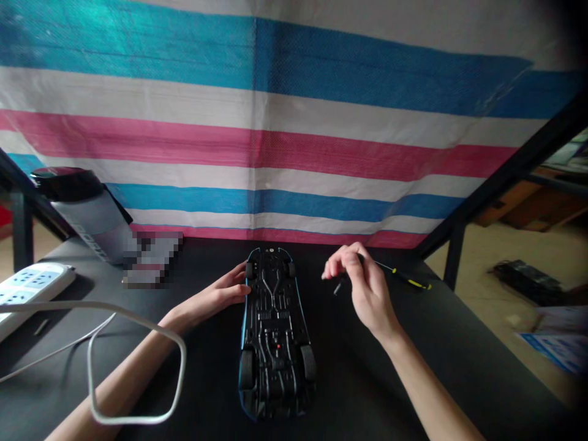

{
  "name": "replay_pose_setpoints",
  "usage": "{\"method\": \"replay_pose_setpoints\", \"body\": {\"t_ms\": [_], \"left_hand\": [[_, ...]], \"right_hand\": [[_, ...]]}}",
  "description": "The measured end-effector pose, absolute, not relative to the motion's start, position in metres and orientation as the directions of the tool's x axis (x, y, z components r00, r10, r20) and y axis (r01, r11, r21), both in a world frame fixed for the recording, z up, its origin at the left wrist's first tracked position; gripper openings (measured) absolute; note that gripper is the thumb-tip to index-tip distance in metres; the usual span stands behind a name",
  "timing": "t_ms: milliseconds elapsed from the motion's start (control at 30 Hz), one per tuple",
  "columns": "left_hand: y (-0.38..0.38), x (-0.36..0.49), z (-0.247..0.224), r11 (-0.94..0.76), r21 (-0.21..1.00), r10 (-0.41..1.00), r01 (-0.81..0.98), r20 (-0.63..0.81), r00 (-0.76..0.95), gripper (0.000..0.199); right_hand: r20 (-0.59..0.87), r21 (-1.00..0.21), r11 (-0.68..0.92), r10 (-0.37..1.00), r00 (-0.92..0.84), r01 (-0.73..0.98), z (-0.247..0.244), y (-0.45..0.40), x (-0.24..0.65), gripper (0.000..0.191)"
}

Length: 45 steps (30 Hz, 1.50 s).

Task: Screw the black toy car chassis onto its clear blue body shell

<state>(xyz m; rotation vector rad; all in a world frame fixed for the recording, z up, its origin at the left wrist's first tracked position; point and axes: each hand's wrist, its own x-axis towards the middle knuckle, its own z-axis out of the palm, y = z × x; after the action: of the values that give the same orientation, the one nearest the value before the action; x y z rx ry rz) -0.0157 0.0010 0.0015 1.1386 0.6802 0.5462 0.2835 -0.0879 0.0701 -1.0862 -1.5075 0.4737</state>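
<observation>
A toy car (274, 318) lies upside down on the dark table, its black underside and wheels facing up and a blue body edge showing along the sides. My left hand (225, 288) holds the car at its left side, near the far wheel; some fingertips are hidden behind it. To the right of the car and apart from it, my right hand (362, 278) is raised with fingers curled around a small dark piece with a thin metallic tip (339, 286); most of it is hidden. Just beyond that hand, a black-and-yellow screwdriver (408, 278) lies on the table.
A white power strip (34, 282) and a grey bottle with a dark lid (87, 208) stand at left, beside a blurred-out flat item (154, 260). A white cable (138, 419) loops over my left forearm. A striped sheet (294, 147) hangs behind the black table (211, 380).
</observation>
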Motion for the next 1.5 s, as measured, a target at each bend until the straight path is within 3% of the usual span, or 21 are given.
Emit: {"method": "replay_pose_setpoints", "body": {"t_ms": [67, 167, 333, 533, 833, 1233, 1500], "left_hand": [[0.002, -0.016, -0.001, 0.328, 0.943, 0.699, -0.06, -0.2, 0.687, 0.082], [0.004, -0.016, -0.005, 0.321, 0.943, 0.695, -0.083, -0.176, 0.697, 0.082], [0.006, -0.016, -0.01, 0.312, 0.944, 0.687, -0.108, -0.146, 0.712, 0.076], [0.001, -0.015, -0.001, 0.305, 0.949, 0.706, -0.086, -0.164, 0.689, 0.078], [0.0, -0.014, -0.001, 0.33, 0.936, 0.705, -0.126, -0.155, 0.692, 0.078], [-0.001, -0.012, -0.002, 0.315, 0.939, 0.685, -0.138, -0.124, 0.718, 0.076], [0.0, -0.016, -0.007, 0.293, 0.945, 0.682, -0.144, -0.101, 0.724, 0.072]], "right_hand": [[0.457, -0.801, 0.369, 0.886, 0.083, 0.471, 0.068, -0.088, 0.304, 0.023], [0.317, -0.611, 0.215, 0.948, -0.013, 0.762, 0.055, -0.094, 0.335, 0.019], [0.119, -0.521, 0.065, 0.993, -0.003, 0.851, 0.017, -0.109, 0.362, 0.018], [0.151, -0.499, 0.002, 0.985, 0.085, 0.867, -0.011, -0.109, 0.358, 0.021], [0.204, -0.451, 0.038, 0.977, 0.062, 0.892, -0.01, -0.106, 0.348, 0.02], [0.177, -0.259, 0.06, 0.984, -0.014, 0.964, -0.02, -0.101, 0.348, 0.016], [0.138, -0.057, 0.007, 0.99, 0.001, 0.998, -0.007, -0.102, 0.341, 0.011]]}}
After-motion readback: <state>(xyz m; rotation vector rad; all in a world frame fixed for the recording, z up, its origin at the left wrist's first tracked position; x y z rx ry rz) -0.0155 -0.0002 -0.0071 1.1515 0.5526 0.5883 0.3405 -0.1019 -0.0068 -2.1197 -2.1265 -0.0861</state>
